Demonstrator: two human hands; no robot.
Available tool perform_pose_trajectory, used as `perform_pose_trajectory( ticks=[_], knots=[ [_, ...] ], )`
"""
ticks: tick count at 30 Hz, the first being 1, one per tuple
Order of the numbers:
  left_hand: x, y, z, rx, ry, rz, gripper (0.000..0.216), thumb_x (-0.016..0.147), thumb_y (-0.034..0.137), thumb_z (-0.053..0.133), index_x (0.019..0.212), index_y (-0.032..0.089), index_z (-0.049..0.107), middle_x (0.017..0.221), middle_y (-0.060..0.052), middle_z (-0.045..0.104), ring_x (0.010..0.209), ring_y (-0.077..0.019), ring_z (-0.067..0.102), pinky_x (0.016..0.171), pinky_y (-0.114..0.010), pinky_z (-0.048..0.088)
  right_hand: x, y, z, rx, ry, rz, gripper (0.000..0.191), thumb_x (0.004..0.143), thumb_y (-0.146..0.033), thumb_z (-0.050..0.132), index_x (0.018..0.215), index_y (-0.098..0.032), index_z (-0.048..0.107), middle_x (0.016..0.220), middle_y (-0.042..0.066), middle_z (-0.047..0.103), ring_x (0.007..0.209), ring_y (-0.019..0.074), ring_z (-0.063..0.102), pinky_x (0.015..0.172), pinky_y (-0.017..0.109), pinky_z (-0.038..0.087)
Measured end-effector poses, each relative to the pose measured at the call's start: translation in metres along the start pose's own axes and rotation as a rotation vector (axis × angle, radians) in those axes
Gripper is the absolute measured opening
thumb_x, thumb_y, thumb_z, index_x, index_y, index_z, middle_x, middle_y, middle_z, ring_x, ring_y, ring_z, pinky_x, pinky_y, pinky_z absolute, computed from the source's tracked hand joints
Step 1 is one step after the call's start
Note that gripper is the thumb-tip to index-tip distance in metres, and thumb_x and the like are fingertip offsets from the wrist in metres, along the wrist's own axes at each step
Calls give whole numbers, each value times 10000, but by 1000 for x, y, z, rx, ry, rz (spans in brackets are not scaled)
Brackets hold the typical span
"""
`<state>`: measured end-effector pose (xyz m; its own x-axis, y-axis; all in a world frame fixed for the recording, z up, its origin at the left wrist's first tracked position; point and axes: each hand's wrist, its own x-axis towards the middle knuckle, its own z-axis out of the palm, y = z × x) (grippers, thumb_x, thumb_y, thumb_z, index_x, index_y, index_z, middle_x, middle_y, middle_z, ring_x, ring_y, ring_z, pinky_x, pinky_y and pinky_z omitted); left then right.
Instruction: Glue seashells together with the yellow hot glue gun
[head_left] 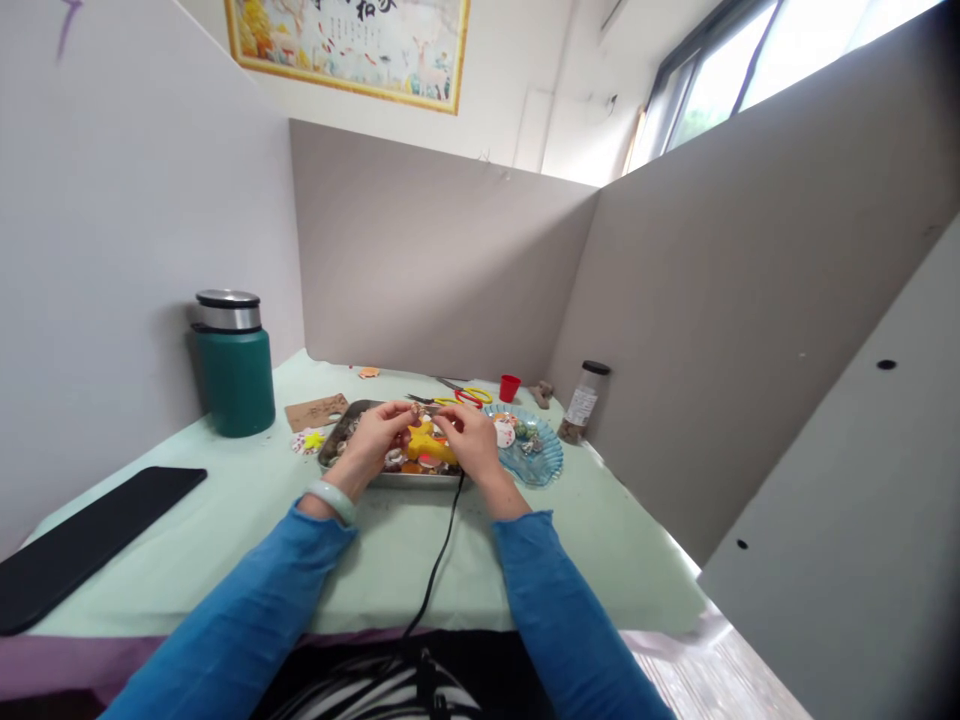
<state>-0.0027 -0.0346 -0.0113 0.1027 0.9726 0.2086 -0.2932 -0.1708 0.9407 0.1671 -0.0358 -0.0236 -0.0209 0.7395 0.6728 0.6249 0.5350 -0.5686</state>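
My left hand [381, 433], with a pale bangle at the wrist, is pinched over the metal tray [390, 481]. It grips a small brownish piece [418, 410] too small to name. Close beside it, my right hand [469, 437] has its fingertips pressed together at that piece; whatever they hold is hidden. Below and between the hands lies a yellow glue gun [431, 446], its black cord [448, 545] running over the table's front edge. Small mixed pieces, orange, white and brown, fill the tray around it.
A blue scalloped plate [551, 465] with small decorations sits right of the tray. Scissors [469, 397], a red cup [509, 387] and a black-lidded jar [585, 403] stand behind. At left are a green flask [234, 375], a brown card [316, 412] and a black mat [97, 535].
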Motion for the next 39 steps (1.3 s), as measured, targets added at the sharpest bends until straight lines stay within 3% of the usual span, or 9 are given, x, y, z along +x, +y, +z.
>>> perform_pose_trajectory(
  ticks=[5,13,20,24,28,33,39],
  knots=[
    [-1,-2,2,31,-9,2,399,551,350,847,821,124,660,604,28,573,451,-57,467,446,-191,370,0,-5,8,253,39,-50,101,839,-267,616,803,-231,703,807,20,684,711,175,592,717,300,459],
    [0,-3,3,52,2,19,392,532,360,846,794,127,672,627,8,604,438,-57,453,428,-197,361,-1,-2,12,263,50,-67,141,858,-311,598,804,-225,696,845,31,693,748,175,605,744,294,464],
    [-3,-1,4,125,-1,3,380,528,371,845,763,117,691,646,-13,631,435,-64,458,429,-211,371,1,0,14,299,59,11,119,815,-291,601,778,-222,691,796,20,689,744,178,609,730,293,470],
    [-4,2,4,156,25,-29,446,532,377,847,859,108,708,691,-29,658,454,-77,489,442,-219,400,9,16,-2,294,79,80,156,789,-310,588,791,-207,705,806,25,711,741,185,622,733,298,480],
    [-4,3,5,140,69,-33,449,526,375,844,848,100,695,658,-23,646,443,-73,474,428,-216,395,10,56,-44,84,115,196,216,790,-351,572,808,-198,722,794,29,716,753,199,623,738,305,472],
    [-3,2,5,170,67,-11,440,520,387,843,816,105,682,657,-28,652,442,-79,480,416,-215,401,-3,104,-95,-413,62,383,195,796,-270,584,836,-196,761,962,84,707,887,226,623,793,314,457],
    [-2,3,4,181,95,-14,425,488,392,859,757,120,675,590,-8,628,427,-82,475,404,-205,394,-10,112,-99,-600,-53,412,210,837,-253,587,870,-206,790,1013,104,678,895,240,624,744,306,441]
  ],
)
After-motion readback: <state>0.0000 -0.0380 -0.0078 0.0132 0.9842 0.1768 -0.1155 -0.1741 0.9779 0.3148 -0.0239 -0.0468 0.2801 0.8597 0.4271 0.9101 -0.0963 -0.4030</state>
